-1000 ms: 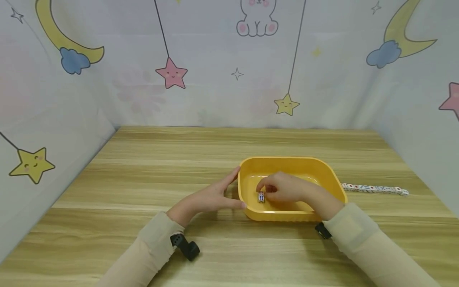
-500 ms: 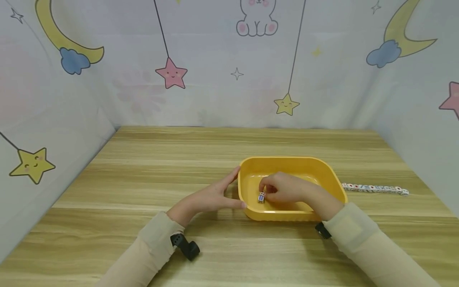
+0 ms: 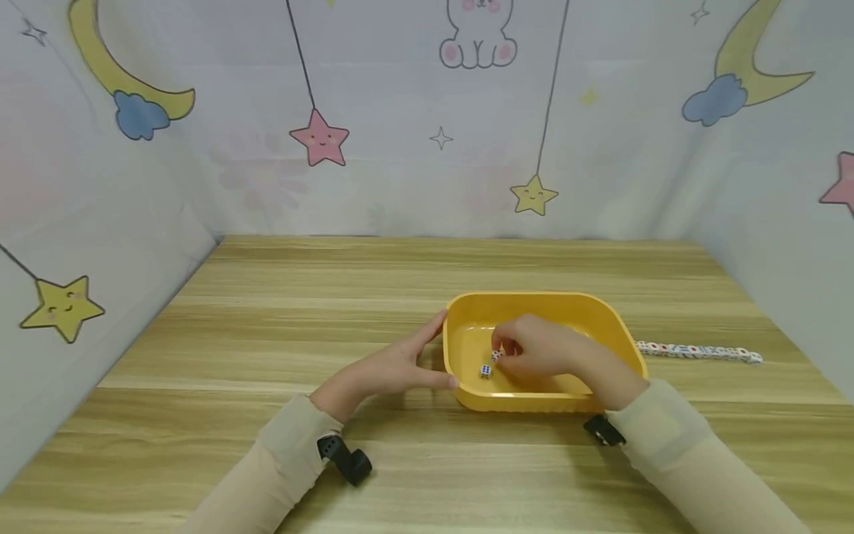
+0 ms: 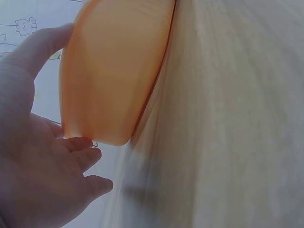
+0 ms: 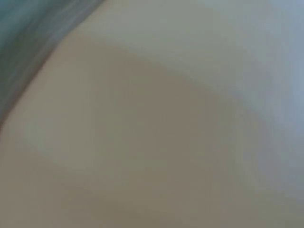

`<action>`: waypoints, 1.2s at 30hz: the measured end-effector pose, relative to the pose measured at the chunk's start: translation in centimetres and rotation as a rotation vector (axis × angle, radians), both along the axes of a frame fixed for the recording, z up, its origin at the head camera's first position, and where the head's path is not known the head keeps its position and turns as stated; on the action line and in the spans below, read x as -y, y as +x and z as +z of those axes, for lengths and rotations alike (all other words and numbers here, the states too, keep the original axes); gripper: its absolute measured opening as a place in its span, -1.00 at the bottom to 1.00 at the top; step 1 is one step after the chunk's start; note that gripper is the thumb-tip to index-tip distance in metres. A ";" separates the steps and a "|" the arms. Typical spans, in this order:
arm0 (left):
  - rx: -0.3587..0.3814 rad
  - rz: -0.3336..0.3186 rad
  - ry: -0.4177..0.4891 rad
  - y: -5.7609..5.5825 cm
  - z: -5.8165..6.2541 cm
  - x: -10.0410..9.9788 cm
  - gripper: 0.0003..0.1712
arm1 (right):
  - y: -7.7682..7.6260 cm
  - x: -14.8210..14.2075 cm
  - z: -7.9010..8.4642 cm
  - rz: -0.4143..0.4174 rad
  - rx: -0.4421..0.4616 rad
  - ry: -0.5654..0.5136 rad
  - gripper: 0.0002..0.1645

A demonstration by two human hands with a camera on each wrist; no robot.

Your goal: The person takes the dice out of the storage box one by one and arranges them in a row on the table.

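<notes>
My right hand (image 3: 543, 346) reaches into a yellow plastic bin (image 3: 600, 397), thumb and fingertips pinching a small white die (image 3: 496, 356). Just in front and to the left of it, a second die (image 3: 485, 371) with blue dots lies on the bin's floor. My left hand (image 3: 390, 365) spreads thumb and fingers against the bin's left end. The left wrist view has this hand (image 4: 42, 142) with its thumb at the rim of the bin (image 4: 114, 71) and other fingers extended near the corner. Only a blur of pale surface fills the right wrist view.
To the right of the bin, a row of dice (image 3: 700, 351) stands end to end on the wooden table (image 3: 300, 297). A white cloth backdrop (image 3: 387, 74) with stars and moons encloses the back and sides.
The right hand has drawn slightly right and back, parting one die from the other, which stays on the bin's floor. My left hand and the bin have not moved.
</notes>
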State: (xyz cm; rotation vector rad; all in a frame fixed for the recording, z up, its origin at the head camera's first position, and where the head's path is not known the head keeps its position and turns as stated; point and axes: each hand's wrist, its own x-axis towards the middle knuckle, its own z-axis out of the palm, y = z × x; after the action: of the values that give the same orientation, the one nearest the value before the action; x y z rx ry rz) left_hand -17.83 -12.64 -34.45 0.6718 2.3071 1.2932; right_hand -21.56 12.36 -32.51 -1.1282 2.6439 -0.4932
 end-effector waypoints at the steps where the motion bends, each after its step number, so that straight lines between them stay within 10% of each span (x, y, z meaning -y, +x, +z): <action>1: 0.000 0.003 -0.007 0.0 0.0 0.0 0.18 | 0.1 -0.2 0.1 0.002 -0.004 -0.018 -0.95; 19: 0.008 -0.005 0.013 0.2 -0.1 0.1 0.20 | 2.0 -11.0 5.2 -0.258 -0.082 -0.188 -0.87; 36: 0.019 -0.004 0.011 0.0 0.0 0.0 0.19 | 1.4 -24.8 2.4 -0.544 -0.157 -0.022 -0.71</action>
State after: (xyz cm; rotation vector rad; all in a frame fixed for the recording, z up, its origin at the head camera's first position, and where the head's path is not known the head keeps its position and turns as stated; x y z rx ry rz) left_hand -17.79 -12.68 -34.45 0.6641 2.2837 1.3064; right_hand -20.11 37.13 -30.10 -0.4482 3.0845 -0.5434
